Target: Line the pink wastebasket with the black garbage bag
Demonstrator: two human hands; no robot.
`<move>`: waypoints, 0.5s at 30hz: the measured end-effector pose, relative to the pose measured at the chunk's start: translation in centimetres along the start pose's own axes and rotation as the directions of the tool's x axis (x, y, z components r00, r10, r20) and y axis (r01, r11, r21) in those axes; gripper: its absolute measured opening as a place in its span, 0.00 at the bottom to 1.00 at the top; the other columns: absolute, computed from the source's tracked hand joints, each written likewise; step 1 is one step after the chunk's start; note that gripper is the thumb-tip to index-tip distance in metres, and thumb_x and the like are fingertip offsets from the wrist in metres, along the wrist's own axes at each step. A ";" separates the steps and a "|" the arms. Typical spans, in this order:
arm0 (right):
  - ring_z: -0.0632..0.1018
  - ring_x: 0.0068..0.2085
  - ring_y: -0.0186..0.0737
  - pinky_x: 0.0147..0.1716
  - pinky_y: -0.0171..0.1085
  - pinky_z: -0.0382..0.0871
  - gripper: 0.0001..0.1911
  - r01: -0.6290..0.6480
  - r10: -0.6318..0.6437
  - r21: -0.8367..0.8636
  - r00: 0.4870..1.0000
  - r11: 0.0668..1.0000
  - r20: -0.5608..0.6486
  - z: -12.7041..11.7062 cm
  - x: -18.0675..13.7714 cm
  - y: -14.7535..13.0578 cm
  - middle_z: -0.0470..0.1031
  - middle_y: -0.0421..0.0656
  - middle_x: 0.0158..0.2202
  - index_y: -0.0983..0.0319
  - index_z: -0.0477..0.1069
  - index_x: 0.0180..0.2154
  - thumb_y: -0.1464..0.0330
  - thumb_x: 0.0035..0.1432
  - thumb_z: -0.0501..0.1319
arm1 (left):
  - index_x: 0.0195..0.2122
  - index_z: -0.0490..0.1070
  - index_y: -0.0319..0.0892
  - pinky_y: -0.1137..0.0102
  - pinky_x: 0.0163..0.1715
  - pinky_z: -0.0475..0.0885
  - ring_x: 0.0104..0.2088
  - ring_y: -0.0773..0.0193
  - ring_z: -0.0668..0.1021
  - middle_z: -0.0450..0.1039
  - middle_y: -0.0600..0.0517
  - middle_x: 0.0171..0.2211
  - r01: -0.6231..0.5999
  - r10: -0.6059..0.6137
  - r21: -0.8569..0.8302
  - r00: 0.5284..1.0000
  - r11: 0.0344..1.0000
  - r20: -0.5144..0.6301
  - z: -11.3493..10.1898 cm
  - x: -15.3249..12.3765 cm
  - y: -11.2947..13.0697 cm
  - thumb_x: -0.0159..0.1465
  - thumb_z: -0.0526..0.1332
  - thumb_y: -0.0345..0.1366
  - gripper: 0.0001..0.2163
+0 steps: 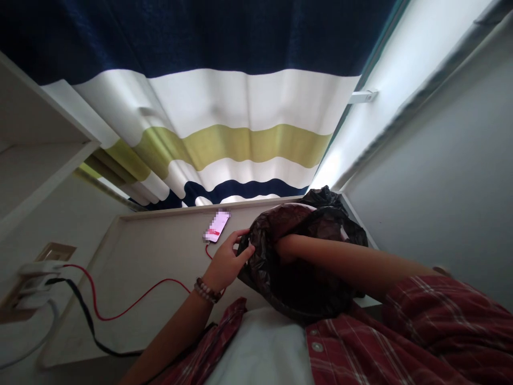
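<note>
A trash can lined with a black plastic bag [264, 272] stands tilted in front of my body, its round mouth facing me. My left hand [228, 259] grips the left side of its rim, thumb over the bag and fingers along the outside. Inside the mouth is my right hand [285, 248], reaching against the inner wall of the bag. Its fingers are hidden by the dark interior and the plastic. Loose black plastic bunches up behind the far rim.
A phone [217, 226] with a lit screen lies on the white desk [152, 240], joined to a red cable [120, 315]. Plugs [38, 283] and a black cord fill the wall socket at left. A striped curtain [240, 144] hangs behind; a white wall [441, 176] bounds the right.
</note>
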State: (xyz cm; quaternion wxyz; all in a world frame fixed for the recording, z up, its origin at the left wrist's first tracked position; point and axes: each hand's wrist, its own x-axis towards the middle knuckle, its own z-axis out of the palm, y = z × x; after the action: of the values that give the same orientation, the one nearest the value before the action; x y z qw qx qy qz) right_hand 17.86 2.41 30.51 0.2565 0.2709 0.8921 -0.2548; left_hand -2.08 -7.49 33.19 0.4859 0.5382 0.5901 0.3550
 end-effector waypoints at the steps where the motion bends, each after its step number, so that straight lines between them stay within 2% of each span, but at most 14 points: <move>1: 0.76 0.41 0.43 0.44 0.37 0.67 0.20 -0.025 0.025 -0.004 0.999 1.000 -0.023 -1.1 -1.5 0.1 0.77 0.45 0.41 0.63 0.76 0.43 0.63 0.47 0.67 | 0.57 0.64 0.47 0.71 0.26 0.71 0.26 0.68 0.75 0.71 0.48 0.45 0.001 0.000 0.027 1.000 1.000 -0.008 -0.1 0.2 -0.1 0.61 0.62 0.47 0.24; 2: 0.76 0.41 0.45 0.43 0.39 0.67 0.22 -0.055 0.054 -0.008 0.996 0.998 -0.066 -2.0 -3.2 0.4 0.76 0.47 0.42 0.63 0.74 0.46 0.60 0.50 0.64 | 0.56 0.65 0.47 0.71 0.26 0.71 0.26 0.68 0.75 0.71 0.48 0.45 0.003 -0.002 0.046 1.000 0.999 -0.018 -0.3 0.3 -0.2 0.60 0.62 0.47 0.24; 3: 0.76 0.41 0.46 0.43 0.40 0.67 0.22 -0.079 0.077 -0.002 0.978 0.997 -0.194 -2.9 -5.0 0.8 0.76 0.47 0.43 0.62 0.73 0.47 0.58 0.53 0.62 | 0.56 0.67 0.47 0.70 0.27 0.71 0.26 0.67 0.75 0.72 0.48 0.44 0.007 -0.006 0.055 1.000 0.998 -0.030 -0.4 0.5 -0.4 0.60 0.62 0.48 0.23; 4: 0.75 0.43 0.46 0.44 0.40 0.66 0.19 -0.102 0.100 0.013 0.934 0.995 -0.344 -3.5 -6.9 1.4 0.75 0.46 0.44 0.60 0.73 0.46 0.59 0.54 0.60 | 0.55 0.67 0.46 0.70 0.29 0.71 0.28 0.66 0.75 0.72 0.48 0.43 0.013 -0.011 0.049 0.999 0.999 -0.040 -0.5 0.7 -0.5 0.60 0.62 0.48 0.23; 5: 0.74 0.44 0.46 0.45 0.40 0.64 0.17 -0.145 0.147 0.042 0.861 0.988 -0.486 -3.8 -8.8 2.3 0.75 0.46 0.43 0.61 0.73 0.45 0.60 0.56 0.59 | 0.55 0.68 0.45 0.69 0.31 0.71 0.29 0.65 0.76 0.73 0.48 0.42 0.018 -0.017 0.029 0.999 0.999 -0.048 -0.6 1.0 -0.7 0.60 0.62 0.48 0.23; 6: 0.73 0.45 0.46 0.46 0.40 0.63 0.16 -0.212 0.226 0.098 0.748 0.972 -0.624 -3.8 -10.4 3.5 0.74 0.47 0.44 0.61 0.72 0.45 0.60 0.57 0.58 | 0.55 0.68 0.44 0.68 0.34 0.72 0.32 0.62 0.76 0.74 0.48 0.40 0.025 -0.025 -0.002 0.998 1.000 -0.051 -0.7 1.2 -0.7 0.60 0.62 0.48 0.24; 8: 0.71 0.48 0.48 0.49 0.41 0.61 0.22 -0.341 0.397 0.253 0.467 0.905 -0.790 -2.9 -12.9 6.0 0.71 0.50 0.48 0.63 0.68 0.50 0.59 0.57 0.59 | 0.54 0.70 0.41 0.67 0.39 0.71 0.37 0.58 0.76 0.76 0.48 0.37 0.042 -0.046 -0.089 0.998 0.995 -0.049 -0.6 2.0 -0.7 0.60 0.61 0.49 0.24; 9: 0.70 0.50 0.49 0.49 0.42 0.61 0.28 -0.375 0.468 0.327 0.391 0.867 -0.793 -2.0 -13.7 7.3 0.69 0.52 0.50 0.64 0.65 0.54 0.57 0.55 0.61 | 0.52 0.71 0.40 0.66 0.40 0.71 0.39 0.57 0.76 0.76 0.48 0.36 0.050 -0.056 -0.128 0.997 0.991 -0.049 -0.5 2.4 -0.5 0.60 0.61 0.50 0.24; 10: 0.71 0.48 0.49 0.47 0.41 0.62 0.31 -0.397 0.541 0.397 0.376 0.828 -0.752 -1.0 -14.2 8.5 0.69 0.53 0.50 0.65 0.64 0.55 0.56 0.53 0.62 | 0.49 0.73 0.40 0.66 0.41 0.70 0.41 0.56 0.76 0.77 0.48 0.36 0.056 -0.064 -0.154 0.997 0.986 -0.047 -0.4 2.9 -0.4 0.59 0.61 0.50 0.23; 11: 0.72 0.46 0.48 0.44 0.41 0.63 0.29 -0.411 0.605 0.454 0.407 0.791 -0.685 0.0 -14.5 9.4 0.71 0.53 0.48 0.65 0.65 0.53 0.54 0.54 0.60 | 0.46 0.75 0.39 0.66 0.42 0.70 0.42 0.55 0.76 0.77 0.48 0.37 0.062 -0.070 -0.166 0.996 0.984 -0.046 -0.2 3.4 -0.3 0.59 0.62 0.51 0.22; 13: 0.73 0.39 0.45 0.38 0.38 0.62 0.21 -0.424 0.670 0.518 0.477 0.743 -0.570 1.8 -14.5 10.5 0.74 0.50 0.39 0.63 0.70 0.42 0.53 0.59 0.54 | 0.41 0.76 0.39 0.67 0.40 0.70 0.41 0.55 0.76 0.77 0.48 0.36 0.088 -0.094 -0.155 0.995 0.984 -0.033 0.3 4.6 -0.2 0.58 0.62 0.52 0.21; 14: 0.73 0.37 0.43 0.36 0.38 0.61 0.20 -0.426 0.682 0.532 0.481 0.731 -0.551 2.5 -14.4 10.7 0.74 0.48 0.35 0.63 0.71 0.37 0.54 0.62 0.50 | 0.40 0.76 0.38 0.67 0.39 0.70 0.39 0.55 0.76 0.78 0.48 0.35 0.103 -0.108 -0.139 0.994 0.985 -0.025 0.5 5.2 -0.2 0.57 0.62 0.52 0.21; 15: 0.73 0.35 0.42 0.35 0.37 0.60 0.20 -0.426 0.687 0.540 0.460 0.726 -0.562 3.0 -14.3 10.8 0.74 0.47 0.33 0.62 0.70 0.33 0.55 0.63 0.48 | 0.39 0.76 0.38 0.67 0.37 0.70 0.37 0.56 0.76 0.78 0.48 0.35 0.115 -0.119 -0.117 0.993 0.986 -0.022 0.7 5.9 -0.2 0.57 0.62 0.53 0.21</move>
State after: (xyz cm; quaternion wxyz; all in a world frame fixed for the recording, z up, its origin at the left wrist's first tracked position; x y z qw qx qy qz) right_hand 35.73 3.43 33.40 -0.1013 0.6670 0.7192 -0.1663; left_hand -1.20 -1.84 31.66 0.5276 0.4684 0.6061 0.3672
